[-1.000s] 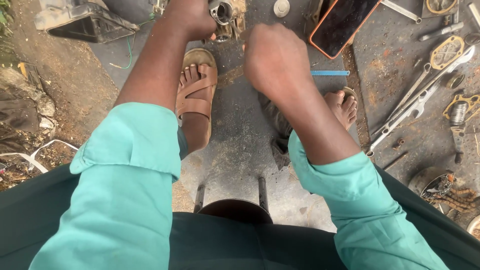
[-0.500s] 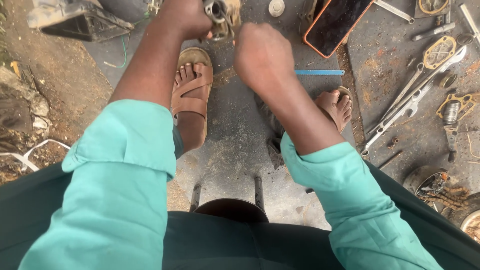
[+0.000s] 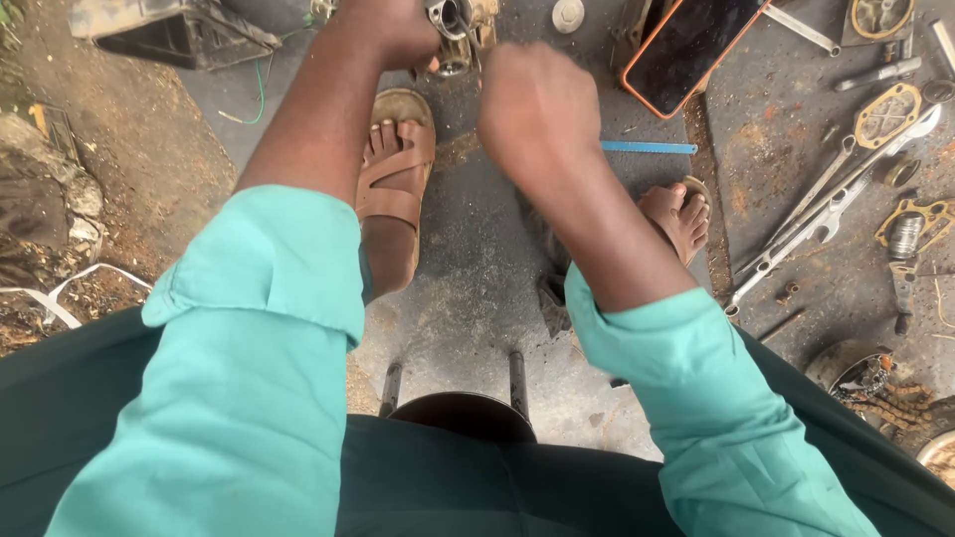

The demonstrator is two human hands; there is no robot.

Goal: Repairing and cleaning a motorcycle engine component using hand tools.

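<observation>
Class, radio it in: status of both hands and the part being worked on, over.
Left hand gripping the metal engine part at frame top. Right hand fisted just beside it; contents hidden. Sandalled foot directly beneath.

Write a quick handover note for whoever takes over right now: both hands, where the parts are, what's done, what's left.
Left hand: closed around the small metal engine part at the top edge, steadying it on the ground.
Right hand: fisted just beside the part; whatever it grips is hidden.
Nearby: spanners and gaskets to the right, phone and blue blade ahead of the right foot.
Done: part in hand, tools laid out.
Left: cannot tell how far the work on the part has got.
</observation>
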